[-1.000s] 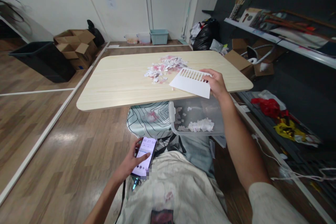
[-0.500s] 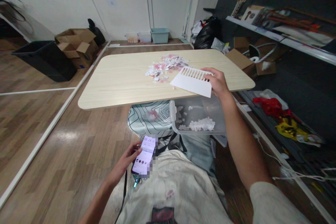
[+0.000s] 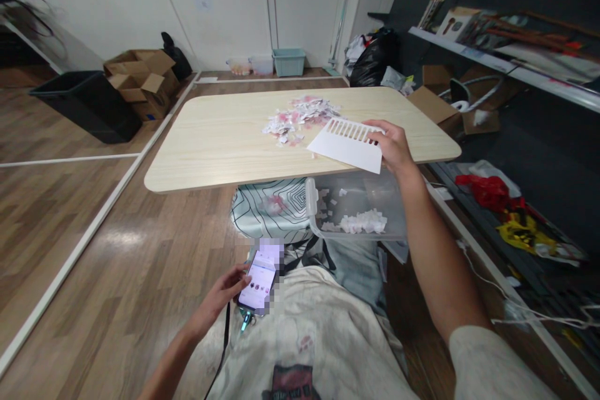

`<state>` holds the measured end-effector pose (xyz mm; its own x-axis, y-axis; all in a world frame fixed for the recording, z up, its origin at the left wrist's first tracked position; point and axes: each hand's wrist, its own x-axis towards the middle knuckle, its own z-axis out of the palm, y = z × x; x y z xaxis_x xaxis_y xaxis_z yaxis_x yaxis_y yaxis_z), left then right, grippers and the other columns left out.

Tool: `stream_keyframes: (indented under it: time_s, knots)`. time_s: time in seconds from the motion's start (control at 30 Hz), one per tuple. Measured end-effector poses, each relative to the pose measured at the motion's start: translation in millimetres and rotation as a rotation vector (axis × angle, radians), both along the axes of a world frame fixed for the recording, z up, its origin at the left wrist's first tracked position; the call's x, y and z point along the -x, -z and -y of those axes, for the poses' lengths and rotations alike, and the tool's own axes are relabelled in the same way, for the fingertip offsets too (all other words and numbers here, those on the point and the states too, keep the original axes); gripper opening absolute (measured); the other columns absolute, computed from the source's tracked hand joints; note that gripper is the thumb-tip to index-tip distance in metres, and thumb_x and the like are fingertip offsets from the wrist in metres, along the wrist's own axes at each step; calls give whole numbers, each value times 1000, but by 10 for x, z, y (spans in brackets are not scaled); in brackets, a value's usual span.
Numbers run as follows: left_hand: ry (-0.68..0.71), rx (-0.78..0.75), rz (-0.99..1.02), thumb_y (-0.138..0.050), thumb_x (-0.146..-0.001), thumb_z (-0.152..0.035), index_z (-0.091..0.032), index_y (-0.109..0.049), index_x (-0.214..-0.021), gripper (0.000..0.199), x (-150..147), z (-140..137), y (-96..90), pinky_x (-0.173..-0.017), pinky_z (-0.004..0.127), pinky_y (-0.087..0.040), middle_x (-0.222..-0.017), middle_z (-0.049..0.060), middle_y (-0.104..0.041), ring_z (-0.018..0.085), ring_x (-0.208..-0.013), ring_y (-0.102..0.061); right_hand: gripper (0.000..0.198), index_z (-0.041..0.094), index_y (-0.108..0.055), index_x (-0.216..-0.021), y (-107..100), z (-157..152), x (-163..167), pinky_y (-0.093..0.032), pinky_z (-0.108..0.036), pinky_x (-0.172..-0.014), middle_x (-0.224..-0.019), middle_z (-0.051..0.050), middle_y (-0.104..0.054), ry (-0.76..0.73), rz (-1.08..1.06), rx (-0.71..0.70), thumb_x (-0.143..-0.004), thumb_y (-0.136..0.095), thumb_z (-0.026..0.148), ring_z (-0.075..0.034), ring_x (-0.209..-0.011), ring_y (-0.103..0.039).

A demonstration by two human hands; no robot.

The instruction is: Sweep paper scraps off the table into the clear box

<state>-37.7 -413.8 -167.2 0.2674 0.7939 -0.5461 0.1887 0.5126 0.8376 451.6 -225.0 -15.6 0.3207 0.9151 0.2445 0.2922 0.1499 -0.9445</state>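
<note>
A lit phone (image 3: 259, 280) lies at my lap, with my left hand (image 3: 229, 290) closed about its left edge and the thumb over the screen. Out over the near right part of the pale wooden table (image 3: 210, 144), my right hand (image 3: 392, 147) grips a flat white slotted scraper (image 3: 347, 151) by its right end. A row of slots runs along the scraper's far side. Just beyond it lies a heap of white and pinkish paper scraps (image 3: 307, 114). Below the table's near edge sits a clear plastic bin (image 3: 360, 189) holding more paper scraps (image 3: 363, 222).
A patterned cushioned seat (image 3: 262, 209) is left of the bin. Off to the left stand a black trash bin (image 3: 94, 106) and cardboard boxes (image 3: 145, 75). Shelving (image 3: 497, 65) lines the right side, with an open carton (image 3: 435, 106) and bags below.
The whole view has shifted slightly, so things appear a little farther right. Both hands keep their holds, and the scraper stays in about the same place over the table.
</note>
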Motion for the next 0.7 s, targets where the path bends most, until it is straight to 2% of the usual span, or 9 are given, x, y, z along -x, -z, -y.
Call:
stream_keyframes:
  time_s: [0.13,0.23,0.4,0.6,0.7]
  knots:
    - [-15,-1,-3,-91,-68,-80,-14,-80,-126,88,77,-28,117,-68,29,-45,-98,6,-74,21,-83,-62,44,24,-76,-107,4,-2,-4,-61,-49,-76,-88,-8,-76,-1,0,-4,-65,-76,39,-30,-82,-71]
    - [-2,2,1,-93,-66,-78,-12,-81,-130,93,129,-52,203,-67,29,-43,-89,4,-73,19,-77,-59,44,24,-77,-107,0,4,-2,-61,-49,-76,-86,-7,-75,1,3,-6,-65,-75,38,-30,-81,-71]
    - [-2,-9,26,-96,-67,-71,-12,-81,-129,87,173,-51,308,-66,28,-38,-82,2,-72,16,-73,-56,43,24,-77,-107,-8,16,3,-61,-48,-74,-88,-7,-77,4,6,0,-66,-75,37,-29,-79,-70]
    - [0,0,17,-100,-58,-72,-11,-82,-125,92,194,-76,372,-65,28,-36,-77,1,-72,15,-68,-53,46,23,-77,-109,10,2,-8,-64,-51,-80,-95,-9,-78,3,28,-12,-67,-76,41,-31,-85,-74]
    - [17,-11,1,-95,-65,-76,-12,-82,-127,90,208,-77,361,-66,29,-38,-81,2,-72,16,-71,-54,46,23,-77,-109,10,4,-6,-63,-50,-79,-94,-8,-78,5,20,-7,-66,-75,40,-31,-84,-73]
